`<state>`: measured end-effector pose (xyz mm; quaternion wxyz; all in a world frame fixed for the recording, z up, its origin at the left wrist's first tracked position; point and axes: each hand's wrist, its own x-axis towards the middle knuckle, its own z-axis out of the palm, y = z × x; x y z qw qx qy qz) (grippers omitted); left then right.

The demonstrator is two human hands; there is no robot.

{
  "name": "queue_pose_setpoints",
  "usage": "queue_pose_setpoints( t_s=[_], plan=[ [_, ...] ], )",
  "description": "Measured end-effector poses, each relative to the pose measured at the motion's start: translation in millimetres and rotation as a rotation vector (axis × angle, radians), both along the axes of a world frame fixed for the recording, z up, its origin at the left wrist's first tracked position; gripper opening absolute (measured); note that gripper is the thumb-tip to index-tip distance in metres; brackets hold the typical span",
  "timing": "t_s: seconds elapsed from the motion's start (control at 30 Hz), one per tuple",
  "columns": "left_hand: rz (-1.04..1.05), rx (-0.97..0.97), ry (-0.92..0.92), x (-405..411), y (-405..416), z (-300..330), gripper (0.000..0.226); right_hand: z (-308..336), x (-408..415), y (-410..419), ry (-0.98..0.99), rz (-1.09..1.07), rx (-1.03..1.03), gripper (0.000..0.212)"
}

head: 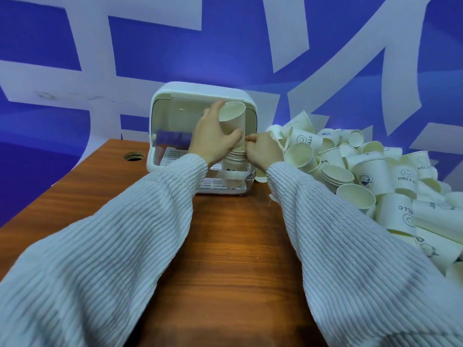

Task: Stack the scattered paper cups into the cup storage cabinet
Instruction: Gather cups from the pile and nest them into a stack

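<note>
Bright, even light; wide-angle bending at edges; slightly soft focus.

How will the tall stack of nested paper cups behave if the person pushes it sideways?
The stack of cups is tall and narrow, so it would probably tip rather than slide. Being thin paper, it is likely light and easily crushed. The left hand grips its upper cup and the right hand touches the rims, probably to steady it.

"HELLO" with a smiley face is printed on several paper cups [307, 140] in the heap; one cup [400, 216] shows it upside down.
</note>
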<state>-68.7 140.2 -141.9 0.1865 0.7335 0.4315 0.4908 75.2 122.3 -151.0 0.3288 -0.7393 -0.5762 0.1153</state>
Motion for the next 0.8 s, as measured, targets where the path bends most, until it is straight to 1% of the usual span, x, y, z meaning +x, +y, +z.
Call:
queue_pose_setpoints(
  t_s=[0.17, 0.23, 0.3, 0.4, 0.47, 0.53, 0.6, 0.67, 0.73, 0.8],
  plan=[
    [-0.032, -0.121, 0.290, 8, 7, -10, 0.073, 1, 7, -2, 0.242, 0.067, -0.008, 0.032],
    [-0.052, -0.192, 0.405, 9, 7, -20, 0.080, 3, 11, -8, 0.274, 0.058, 0.009, 0.037],
    [-0.048, -0.210, 0.456, 9, 7, -30, 0.082, 4, 15, -15, 0.263, 0.018, 0.061, 0.041],
    [-0.030, -0.179, 0.507, 9, 11, -34, 0.075, 9, 27, -28, 0.194, -0.035, 0.128, 0.043],
    [-0.007, -0.202, 0.604, 11, 10, -29, 0.079, 16, 41, -41, 0.133, -0.048, 0.139, 0.040],
    [0.049, -0.188, 0.678, 13, 7, -26, 0.077, 24, 58, -58, 0.106, -0.048, 0.144, 0.033],
    [0.096, -0.041, 0.617, 18, -6, -27, 0.076, 32, 76, -78, 0.065, -0.041, 0.136, 0.026],
    [0.088, 0.159, 0.468, 30, -23, -30, 0.070, 37, 97, -96, -0.037, -0.038, 0.085, 0.024],
    [0.014, 0.274, 0.378, 50, -41, -33, 0.061, 39, 115, -115, -0.219, -0.033, -0.031, 0.024],
    [-0.079, 0.293, 0.351, 72, -60, -35, 0.056, 39, 128, -134, -0.432, -0.005, -0.143, 0.024]
  ],
)
